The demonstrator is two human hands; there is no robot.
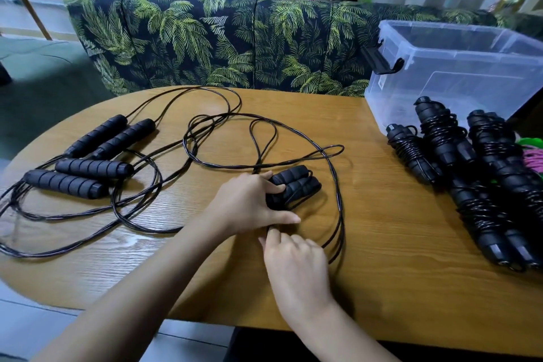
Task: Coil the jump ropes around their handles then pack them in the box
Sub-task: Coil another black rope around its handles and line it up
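So the paired handles (296,186) of the rope being worked on sit mid-table, side by side, with their long axis running from near-left to far-right. The left hand (249,203) comes in from the left and grips their near-left end, fingers curled over the top and thumb stuck out toward the right. The right hand (296,258) is just on the near side of that thumb, fingers curled down, and it looks like it's pinching the loose cord (339,185) right there, though the thumb half hides the contact. That cord swings out in big loops to the right and far side of the handles, so I'd guess the winding has to go crosswise around the pair, fed by the right hand since it's the one on the cord. There's bare table (382,244) to the right before you hit the wound ropes (458,170), and the clear box (458,67) is past those at the far right. The unwound ropes (88,161) on the left overlap this cord's far loops, so snagging is possible. The near table edge is close under the right wrist.
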